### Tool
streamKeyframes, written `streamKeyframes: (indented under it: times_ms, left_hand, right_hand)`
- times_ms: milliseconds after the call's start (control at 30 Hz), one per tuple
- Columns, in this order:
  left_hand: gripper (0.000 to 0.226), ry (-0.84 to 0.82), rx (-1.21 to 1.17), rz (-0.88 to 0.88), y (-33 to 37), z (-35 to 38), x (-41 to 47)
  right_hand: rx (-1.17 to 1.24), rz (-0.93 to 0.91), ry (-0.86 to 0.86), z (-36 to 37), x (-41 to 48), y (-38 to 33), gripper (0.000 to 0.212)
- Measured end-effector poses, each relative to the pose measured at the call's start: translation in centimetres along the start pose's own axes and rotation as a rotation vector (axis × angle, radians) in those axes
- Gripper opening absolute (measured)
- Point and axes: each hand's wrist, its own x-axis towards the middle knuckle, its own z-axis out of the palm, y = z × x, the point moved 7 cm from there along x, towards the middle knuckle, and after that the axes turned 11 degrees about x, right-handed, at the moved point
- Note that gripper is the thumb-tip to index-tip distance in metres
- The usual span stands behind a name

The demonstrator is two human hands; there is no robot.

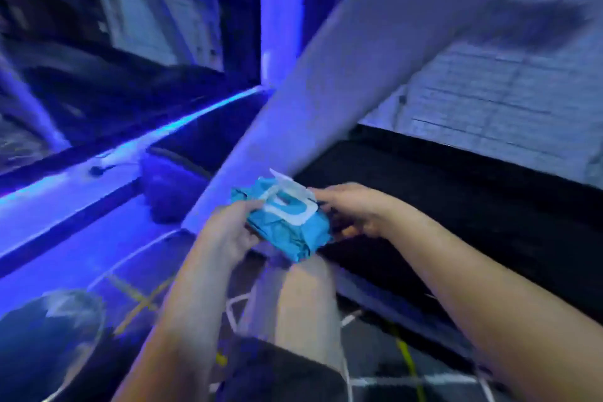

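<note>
Blue-lit room, blurred. Left hand (228,232) and right hand (352,212) both grip a soft, light wipes pack (287,225), lid flap raised; best held by its sides.

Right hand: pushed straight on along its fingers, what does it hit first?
The crinkled blue plastic wipes pack: the right hand points left and holds its near end, beside the open white flip lid. The left hand grips the far end. Blur leaves the exact contact unclear.
</note>
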Motion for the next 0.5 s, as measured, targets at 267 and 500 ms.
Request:
streamKeyframes:
  times_ms: [267,500]
  left_hand:
    - [0.037,-0.276,0.185,-0.192,-8.0,20.3,0.4]
    - [0.039,-0.371,0.388,-0.22,-11.6,36.3,-0.8]
  right_hand:
    - [0.228,0.103,0.31,-18.9,-6.4,10.4,0.042]
    - [0.33,0.144,0.537,-32.9,-9.4,17.0,0.039]
